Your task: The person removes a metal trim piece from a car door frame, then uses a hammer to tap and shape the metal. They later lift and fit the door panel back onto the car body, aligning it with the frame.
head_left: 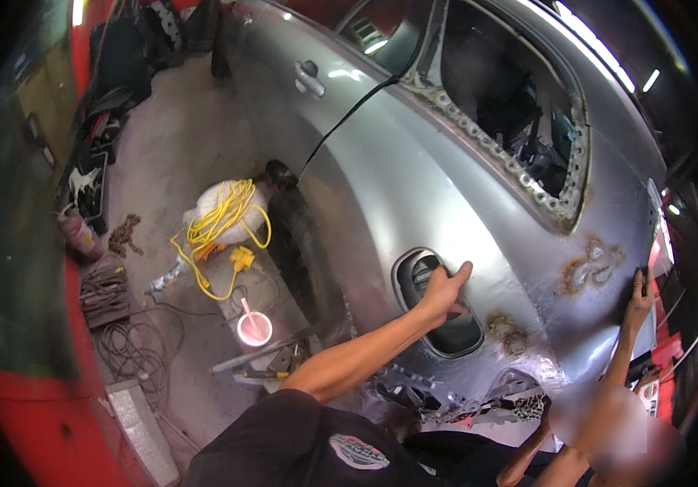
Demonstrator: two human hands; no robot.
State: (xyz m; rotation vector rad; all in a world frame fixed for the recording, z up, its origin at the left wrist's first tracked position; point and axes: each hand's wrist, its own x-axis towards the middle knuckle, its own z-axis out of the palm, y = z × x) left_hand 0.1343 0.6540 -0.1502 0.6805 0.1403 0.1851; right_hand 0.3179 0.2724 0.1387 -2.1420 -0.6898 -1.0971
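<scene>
My left hand (pixel 445 294) reaches to a black-rimmed oval opening (pixel 478 336) in a grey car body panel (pixel 414 162). Its fingers curl in past the rim, partly hidden; the thumb stretches out over the metal. Farther right, my right hand (pixel 639 299) lies along the panel's outer edge with fingers stretched upward. Rusty, rough metal patches (pixel 509 333) mark the panel between the hands. Beneath the opening the lower edge of the body is torn and jagged (pixel 446 399).
A person's blurred head (pixel 649 434) and bent forearm (pixel 519 464) are close by at lower right. Left of the car are a yellow cord (pixel 227 215) on a white bundle, a pink-filled cup (pixel 255 329) with a stick, tools (pixel 264 373), cables (pixel 134 349) and a red cylinder (pixel 81 235).
</scene>
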